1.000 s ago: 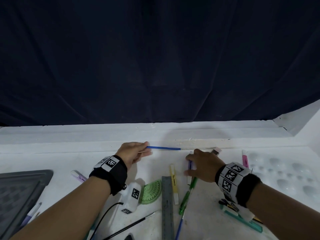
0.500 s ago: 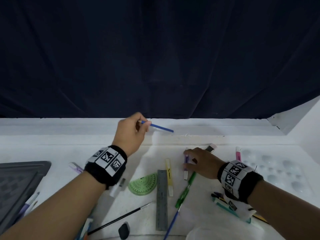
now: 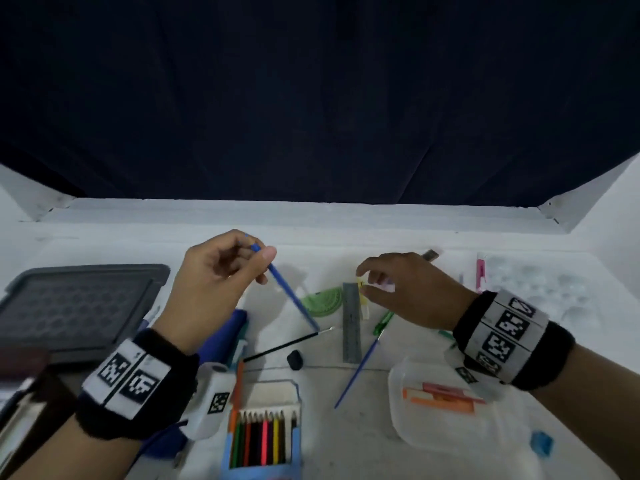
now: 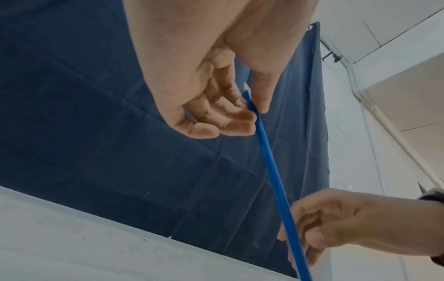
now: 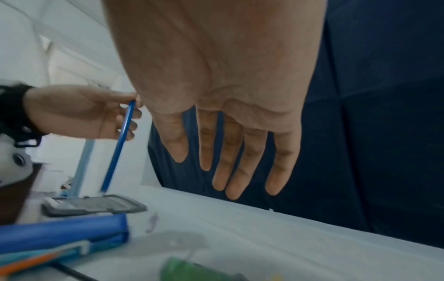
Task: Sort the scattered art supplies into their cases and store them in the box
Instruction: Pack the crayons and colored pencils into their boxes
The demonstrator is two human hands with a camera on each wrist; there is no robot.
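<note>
Barely started: left hand pinches blue pencil, right hand loose & empty, pencil case part-filled, most supplies still scattered.

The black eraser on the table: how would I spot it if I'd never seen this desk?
Start at the open box of coloured pencils at the near edge of the white table. Just beyond it, past its right corner, lies the black eraser, left of the grey ruler. Unlike the long, thin things around it, it is a small dark lump.
</note>
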